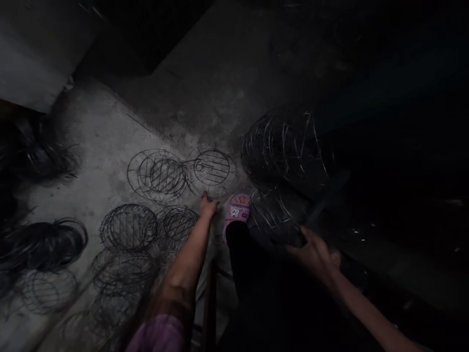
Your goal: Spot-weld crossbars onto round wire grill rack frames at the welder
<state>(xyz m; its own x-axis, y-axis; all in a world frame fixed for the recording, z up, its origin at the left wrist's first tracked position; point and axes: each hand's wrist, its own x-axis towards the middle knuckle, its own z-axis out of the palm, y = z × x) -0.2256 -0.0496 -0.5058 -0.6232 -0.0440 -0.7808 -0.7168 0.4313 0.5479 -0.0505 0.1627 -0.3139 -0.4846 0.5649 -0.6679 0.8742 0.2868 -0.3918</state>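
My left hand (208,206) reaches down to the near edge of a round wire rack (211,167) lying on the floor. Its thumb and fingers look apart; whether they touch the outer ring is too dark to tell. Left of that rack lies another round wire rack (161,176) with several rings, overlapping it at the edge. My right hand (311,250) is at the right, thumb and fingers spread, beside a bundle of curved wire pieces (273,210). Nothing shows clearly between its fingers.
Stacks of round wire racks (128,227) lie on the concrete floor at left. Dark wire coils (47,244) are at far left. A large heap of bent wire (282,144) stands at right. My foot in a purple sandal (236,212) is between my hands.
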